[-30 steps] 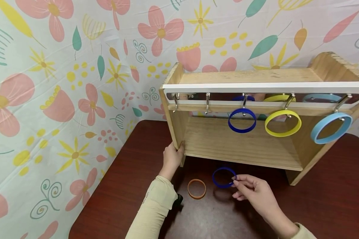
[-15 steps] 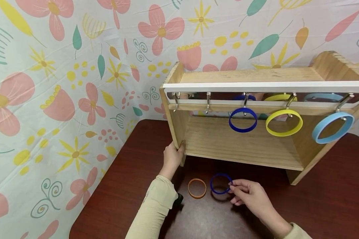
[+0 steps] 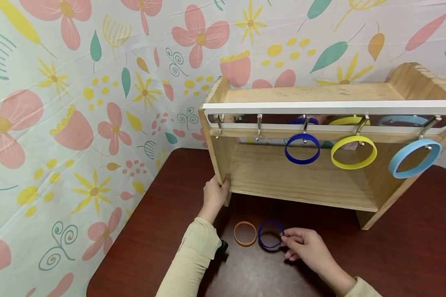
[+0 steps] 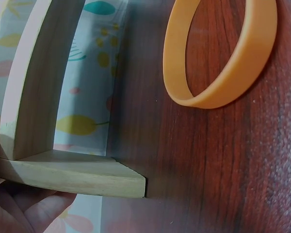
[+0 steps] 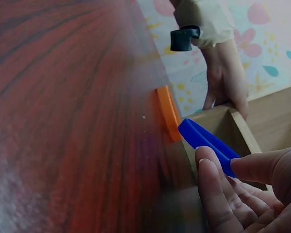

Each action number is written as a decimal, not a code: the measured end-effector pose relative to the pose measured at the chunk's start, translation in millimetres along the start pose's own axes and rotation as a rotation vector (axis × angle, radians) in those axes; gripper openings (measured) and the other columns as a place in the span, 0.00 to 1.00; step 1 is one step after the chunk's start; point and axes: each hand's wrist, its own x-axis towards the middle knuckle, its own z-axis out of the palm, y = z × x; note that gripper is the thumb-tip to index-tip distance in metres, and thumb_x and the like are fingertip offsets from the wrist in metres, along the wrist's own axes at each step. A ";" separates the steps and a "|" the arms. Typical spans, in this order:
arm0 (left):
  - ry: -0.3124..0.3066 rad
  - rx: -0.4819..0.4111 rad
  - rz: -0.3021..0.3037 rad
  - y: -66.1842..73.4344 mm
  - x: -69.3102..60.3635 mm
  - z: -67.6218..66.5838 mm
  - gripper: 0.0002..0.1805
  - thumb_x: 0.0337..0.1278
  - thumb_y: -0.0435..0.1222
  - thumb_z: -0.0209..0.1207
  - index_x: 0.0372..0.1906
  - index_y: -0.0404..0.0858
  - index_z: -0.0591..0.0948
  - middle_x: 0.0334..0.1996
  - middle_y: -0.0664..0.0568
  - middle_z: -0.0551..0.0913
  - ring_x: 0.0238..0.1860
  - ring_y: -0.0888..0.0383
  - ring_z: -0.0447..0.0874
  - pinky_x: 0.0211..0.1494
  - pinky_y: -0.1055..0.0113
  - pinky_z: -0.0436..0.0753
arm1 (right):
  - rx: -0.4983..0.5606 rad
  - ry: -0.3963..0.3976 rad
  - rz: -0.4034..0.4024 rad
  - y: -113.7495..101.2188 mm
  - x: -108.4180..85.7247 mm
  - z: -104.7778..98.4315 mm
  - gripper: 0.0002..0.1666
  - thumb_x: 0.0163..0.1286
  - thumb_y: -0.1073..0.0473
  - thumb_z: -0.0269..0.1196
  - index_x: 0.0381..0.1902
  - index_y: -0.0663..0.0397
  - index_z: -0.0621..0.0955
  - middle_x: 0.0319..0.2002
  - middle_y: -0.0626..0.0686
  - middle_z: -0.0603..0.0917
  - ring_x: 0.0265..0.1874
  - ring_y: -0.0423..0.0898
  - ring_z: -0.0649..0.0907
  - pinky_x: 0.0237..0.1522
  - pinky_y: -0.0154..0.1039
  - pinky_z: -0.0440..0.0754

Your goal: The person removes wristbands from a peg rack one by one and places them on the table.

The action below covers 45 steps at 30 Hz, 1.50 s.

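My right hand pinches the right edge of a dark blue silicone wristband between thumb and fingertips, low over the table. In the right wrist view the blue wristband is seen edge-on between thumb and fingers. An orange wristband lies on the table just left of it and shows large in the left wrist view. My left hand grips the lower left side of a wooden shelf. In the left wrist view, fingers curl under the shelf's side board.
Along the shelf's front runs a white hook rail. From its hooks hang a blue wristband, a yellow wristband and a light blue wristband. The two leftmost hooks are bare. A flowered cloth stands behind the dark red table.
My right hand has moved left and toward the table's front with the blue wristband, bringing it close beside the orange one. My left hand stays on the shelf.
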 end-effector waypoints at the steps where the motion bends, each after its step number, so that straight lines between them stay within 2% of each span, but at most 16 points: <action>1: 0.000 0.000 0.002 0.0 0.0 0.0 0.14 0.69 0.45 0.56 0.38 0.38 0.82 0.18 0.50 0.81 0.19 0.57 0.79 0.22 0.65 0.78 | 0.001 -0.006 0.005 1.2 0.2 0.4 0.19 0.69 0.70 0.58 0.51 0.84 0.74 0.37 0.66 0.85 0.22 0.49 0.85 0.25 0.41 0.84; 8: 0.009 0.007 0.010 1.4 -0.9 0.1 0.14 0.68 0.45 0.57 0.37 0.38 0.82 0.19 0.50 0.81 0.20 0.55 0.80 0.23 0.63 0.79 | -0.029 -0.007 0.042 5.0 0.9 3.7 0.17 0.69 0.69 0.59 0.50 0.81 0.76 0.34 0.63 0.86 0.21 0.50 0.85 0.24 0.40 0.84; 17: 0.015 0.013 0.012 2.6 -0.8 -0.3 0.15 0.68 0.46 0.57 0.35 0.38 0.82 0.19 0.50 0.82 0.21 0.53 0.81 0.26 0.60 0.80 | -0.100 0.069 0.079 4.4 -0.6 7.5 0.15 0.66 0.69 0.62 0.46 0.78 0.79 0.27 0.59 0.86 0.17 0.50 0.83 0.21 0.40 0.82; 27: 0.013 0.004 0.007 3.6 -0.7 -0.8 0.15 0.68 0.46 0.57 0.36 0.38 0.82 0.20 0.49 0.82 0.21 0.54 0.81 0.26 0.62 0.80 | -0.135 0.096 0.130 3.4 -2.9 6.4 0.15 0.66 0.70 0.62 0.48 0.76 0.79 0.28 0.57 0.87 0.19 0.51 0.84 0.22 0.40 0.83; 35: 0.009 0.001 -0.002 1.2 -0.2 0.5 0.15 0.68 0.46 0.56 0.36 0.38 0.82 0.20 0.49 0.82 0.21 0.55 0.81 0.24 0.63 0.79 | -0.173 0.110 0.084 1.0 -6.0 3.5 0.15 0.65 0.67 0.64 0.48 0.71 0.81 0.27 0.56 0.87 0.19 0.48 0.84 0.22 0.38 0.82; 45: 0.024 -0.003 -0.002 0.1 -0.6 -0.2 0.15 0.68 0.47 0.57 0.37 0.38 0.83 0.21 0.48 0.83 0.21 0.54 0.81 0.24 0.63 0.79 | -0.149 0.165 -0.046 -19.2 -5.5 -9.2 0.17 0.66 0.64 0.66 0.52 0.64 0.81 0.38 0.61 0.87 0.21 0.48 0.85 0.25 0.41 0.84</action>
